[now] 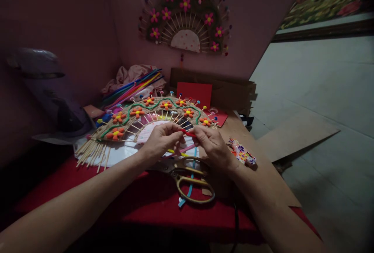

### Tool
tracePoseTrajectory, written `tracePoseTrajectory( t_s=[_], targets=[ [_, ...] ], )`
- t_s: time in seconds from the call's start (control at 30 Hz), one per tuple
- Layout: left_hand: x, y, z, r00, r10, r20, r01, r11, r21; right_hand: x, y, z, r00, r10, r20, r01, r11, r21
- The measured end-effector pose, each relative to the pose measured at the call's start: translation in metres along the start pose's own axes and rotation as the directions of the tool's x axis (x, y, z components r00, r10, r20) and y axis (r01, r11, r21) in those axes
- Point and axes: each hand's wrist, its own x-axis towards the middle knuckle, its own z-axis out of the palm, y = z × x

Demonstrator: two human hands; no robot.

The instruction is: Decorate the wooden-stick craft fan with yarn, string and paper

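Note:
A short red strip, possibly a pipe cleaner (188,133), is stretched between my two hands. My left hand (164,141) pinches one end of it, and my right hand (210,144) pinches the other. Just behind them lies a fan-shaped craft (152,109) of twine and thin sticks, with orange flowers, a wavy green strand and small coloured balls along its rim. Below my hands rest large scissors (178,177) with gold-coloured handles, and a light blue strip (190,187) runs beneath the handles.
Loose sticks (93,155) lie at the left on the red cloth (140,202). Coloured pipe cleaners (137,85) are piled at the back. A flowered packet (242,152) sits on cardboard (271,179) at right. A finished-looking fan (184,19) hangs on the wall.

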Motion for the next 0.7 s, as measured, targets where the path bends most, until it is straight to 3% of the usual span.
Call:
tracePoseTrajectory(
  t_s=[0.1, 0.17, 0.23, 0.3, 0.37, 0.47, 0.53, 0.7],
  targets=[
    [0.004, 0.001, -0.004, 0.986, -0.017, -0.168, 0.006, 0.998, -0.063, 0.003, 0.006, -0.007, 0.996, 0.071, -0.059, -0.064, 0.991, 0.115],
    [0.007, 0.001, -0.007, 0.968, -0.013, -0.249, -0.012, 0.995, -0.099, 0.005, 0.007, -0.012, 0.973, 0.013, -0.231, -0.001, 0.999, 0.051],
    [0.009, 0.001, -0.009, 0.954, -0.021, -0.298, -0.021, 0.990, -0.136, 0.004, 0.006, -0.014, 0.875, -0.177, -0.450, 0.118, 0.981, -0.156],
    [0.009, 0.002, -0.010, 0.941, -0.055, -0.334, -0.007, 0.983, -0.182, 0.000, 0.004, -0.013, 0.748, -0.376, -0.547, 0.191, 0.911, -0.365],
    [0.009, 0.003, -0.010, 0.931, -0.083, -0.354, -0.001, 0.973, -0.230, -0.006, 0.002, -0.010, 0.713, -0.500, -0.491, 0.281, 0.846, -0.453],
    [0.009, 0.004, -0.010, 0.928, -0.068, -0.365, -0.038, 0.961, -0.275, -0.013, 0.000, -0.003, 0.767, -0.605, -0.213, 0.482, 0.762, -0.432],
    [0.009, 0.003, -0.011, 0.929, -0.059, -0.365, -0.056, 0.954, -0.296, -0.014, -0.001, 0.001, 0.787, -0.614, -0.055, 0.551, 0.740, -0.386],
    [0.010, 0.003, -0.011, 0.935, -0.065, -0.350, -0.055, 0.944, -0.324, -0.011, 0.000, 0.004, 0.850, -0.526, -0.023, 0.476, 0.787, -0.392]
  ],
)
